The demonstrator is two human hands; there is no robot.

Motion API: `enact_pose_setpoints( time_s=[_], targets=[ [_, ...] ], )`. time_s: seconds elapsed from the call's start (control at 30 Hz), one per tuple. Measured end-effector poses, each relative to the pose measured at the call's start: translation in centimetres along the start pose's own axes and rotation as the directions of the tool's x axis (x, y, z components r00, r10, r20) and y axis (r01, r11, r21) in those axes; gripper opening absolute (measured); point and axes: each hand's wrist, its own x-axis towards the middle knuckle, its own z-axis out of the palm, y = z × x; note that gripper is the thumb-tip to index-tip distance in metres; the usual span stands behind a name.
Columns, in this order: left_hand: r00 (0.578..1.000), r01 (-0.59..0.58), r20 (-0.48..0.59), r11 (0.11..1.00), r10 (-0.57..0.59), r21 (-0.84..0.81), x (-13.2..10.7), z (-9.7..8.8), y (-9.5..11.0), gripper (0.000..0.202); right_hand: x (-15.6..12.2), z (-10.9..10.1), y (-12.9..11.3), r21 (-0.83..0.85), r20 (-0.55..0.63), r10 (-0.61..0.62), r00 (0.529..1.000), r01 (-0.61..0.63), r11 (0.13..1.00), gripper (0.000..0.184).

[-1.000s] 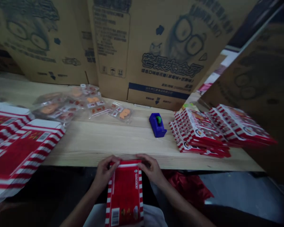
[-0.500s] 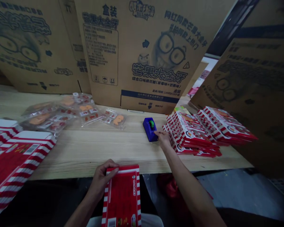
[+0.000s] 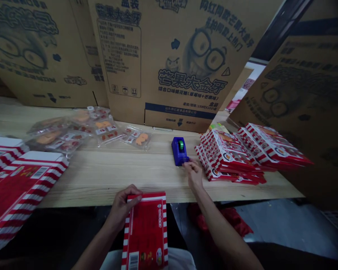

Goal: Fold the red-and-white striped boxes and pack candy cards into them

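Note:
My left hand (image 3: 123,204) grips the top left corner of a red box with white striped edges (image 3: 146,232), which stands on my lap against the front edge of the wooden table (image 3: 124,172). My right hand (image 3: 193,171) reaches out over the table, its fingers pinched at the front end of a small blue tape dispenser (image 3: 179,150) with a green roll. What the fingertips pinch is too small to make out.
A fanned stack of red-and-white striped boxes (image 3: 242,155) lies at the right. Flat striped boxes (image 3: 14,183) lie at the left. Clear snack packets (image 3: 81,129) spread along the back. Large printed cardboard cartons (image 3: 169,60) wall in the back and the right.
My right hand left the red box, reached to the blue tape dispenser, and has now drawn back a little from its front end. My left hand kept its grip on the box.

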Motion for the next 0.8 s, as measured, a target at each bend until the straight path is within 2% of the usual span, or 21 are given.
enact_pose_setpoints(
  time_s=[0.1,0.2,0.27,0.3,0.33,0.37,0.4,0.43,0.47,0.5,0.53,0.57,0.6,0.63,0.7,0.77,0.8],
  targets=[
    [1.0,-0.012,0.004,1.0,0.012,-0.003,-0.1,0.2,0.2,0.013,-0.2,-0.5,0.9,-0.104,-0.018,-0.052,0.999,0.049,0.993,0.023],
    [0.999,-0.03,-0.013,0.999,0.03,0.012,-0.4,0.5,0.7,0.012,-0.5,-1.2,0.5,-0.147,0.041,-0.034,0.999,0.039,0.988,0.027],
    [0.999,-0.034,-0.014,0.999,0.034,0.017,-0.5,0.9,1.0,0.012,-1.1,-1.4,-0.9,-0.143,0.119,0.013,0.993,0.004,0.99,0.031],
    [0.999,-0.03,-0.01,0.999,0.03,0.015,-0.5,1.1,1.1,0.012,-1.5,-1.3,-1.9,-0.142,0.199,0.046,0.979,-0.017,0.99,0.032],
    [1.0,-0.024,-0.001,1.0,0.024,0.01,-0.5,1.3,1.2,0.012,-1.9,-1.0,-3.1,-0.152,0.337,0.076,0.938,-0.026,0.988,0.033],
    [1.0,-0.016,0.013,1.0,0.016,0.007,-0.3,1.6,1.3,0.013,-2.3,-0.4,-4.5,-0.17,0.52,0.097,0.849,-0.008,0.985,0.033],
    [0.999,-0.009,0.03,1.0,0.009,0.007,-0.2,1.9,1.3,0.013,-2.7,0.4,-5.9,-0.188,0.72,0.109,0.685,0.042,0.981,0.033],
    [0.999,-0.004,0.049,1.0,0.004,0.009,0.0,2.3,1.4,0.013,-3.1,1.3,-7.3,-0.19,0.888,0.113,0.447,0.131,0.973,0.033],
    [0.997,-0.002,0.071,1.0,0.002,0.012,0.2,2.6,1.4,0.012,-3.4,2.4,-8.6,-0.161,0.971,0.112,0.213,0.231,0.96,0.033],
    [0.995,-0.002,0.096,1.0,0.001,0.014,0.3,2.9,1.5,0.012,-3.7,3.4,-9.7,-0.124,0.992,0.123,0.026,0.331,0.935,0.034],
    [0.993,-0.002,0.119,1.0,0.0,0.014,0.5,3.1,1.5,0.012,-3.9,4.5,-10.6,-0.09,0.987,0.14,-0.083,0.437,0.895,0.034],
    [0.99,-0.001,0.138,1.0,-0.001,0.014,0.5,3.3,1.6,0.012,-4.2,5.4,-11.3,-0.07,0.976,0.169,-0.134,0.545,0.836,0.035],
    [0.989,-0.003,0.149,1.0,0.0,0.015,0.6,3.4,1.6,0.012,-4.5,6.2,-11.7,-0.069,0.969,0.207,-0.139,0.648,0.759,0.035],
    [0.989,-0.007,0.15,1.0,0.004,0.019,0.5,3.4,1.7,0.012,-4.7,6.7,-12.0,-0.087,0.963,0.244,-0.111,0.734,0.674,0.035],
    [0.991,-0.032,0.131,0.999,0.026,0.038,0.3,3.3,1.9,0.012,-4.9,7.4,-12.4,-0.146,0.95,0.31,-0.037,0.826,0.544,0.034],
    [0.991,-0.067,0.119,0.996,0.06,0.063,0.0,3.2,2.3,0.012,-4.7,7.7,-12.6,-0.23,0.933,0.359,0.036,0.825,0.516,0.035],
    [0.99,-0.088,0.12,0.993,0.078,0.077,-0.2,3.2,2.5,0.011,-4.4,7.8,-12.5,-0.28,0.919,0.39,0.059,0.794,0.54,0.039]
  ],
)
